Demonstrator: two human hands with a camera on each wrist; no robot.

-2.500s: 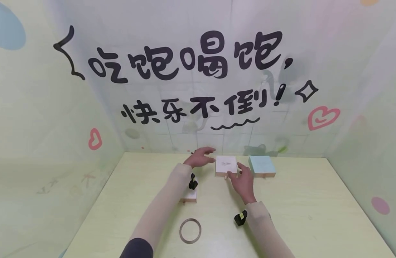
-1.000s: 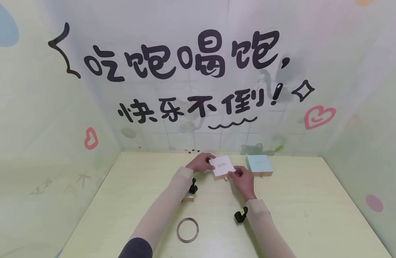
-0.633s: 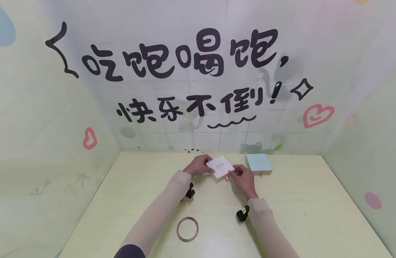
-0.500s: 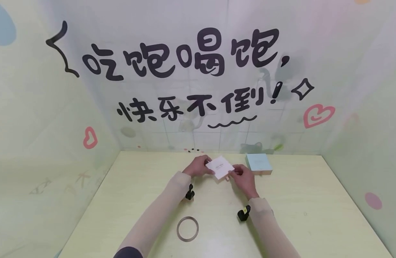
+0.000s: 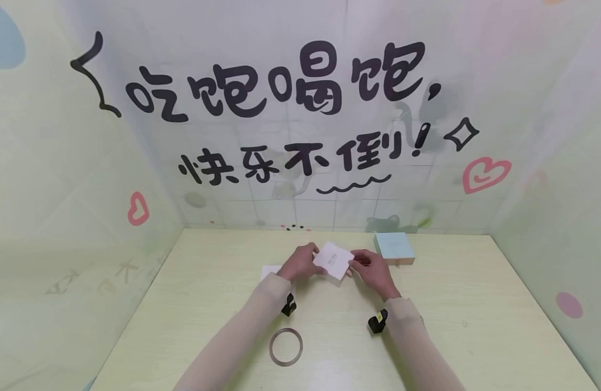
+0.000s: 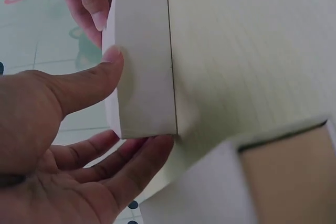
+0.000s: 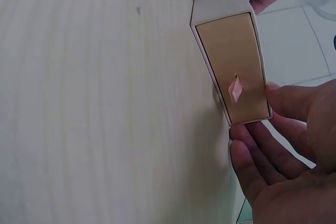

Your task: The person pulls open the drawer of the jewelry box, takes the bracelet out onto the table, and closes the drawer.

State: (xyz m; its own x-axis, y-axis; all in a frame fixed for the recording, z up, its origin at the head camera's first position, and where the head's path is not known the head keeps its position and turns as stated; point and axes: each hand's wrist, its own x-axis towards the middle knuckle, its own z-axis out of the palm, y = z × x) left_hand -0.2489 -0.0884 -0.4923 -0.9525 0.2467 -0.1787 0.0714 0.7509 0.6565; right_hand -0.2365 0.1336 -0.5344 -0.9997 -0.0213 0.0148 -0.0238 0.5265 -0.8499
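Both hands hold a small pale-pink, nearly white drawer box [image 5: 333,262], turned cornerwise, close over the table. My left hand [image 5: 299,263] grips its left side, thumb on the top edge and fingertips along the side wall [image 6: 144,66]. On the opposite side my right hand [image 5: 377,271] pinches a corner, thumb above and fingers below. In the right wrist view the box's tan drawer front [image 7: 228,45] shows, with a pink ribbon pull [image 7: 235,89] sticking out. A second pale box [image 5: 269,270] lies beside my left wrist, partly hidden by it.
A light blue box [image 5: 394,245] with a tan front stands at the back right near the wall. A brownish ring [image 5: 271,347] lies on the table [image 5: 476,304] between my forearms. Printed fabric walls enclose the back and sides.
Earlier the hands hovered at either side of the pale box. Since then they have gripped it, turned it so its ribbon side faces more to the right, and shifted it slightly nearer.
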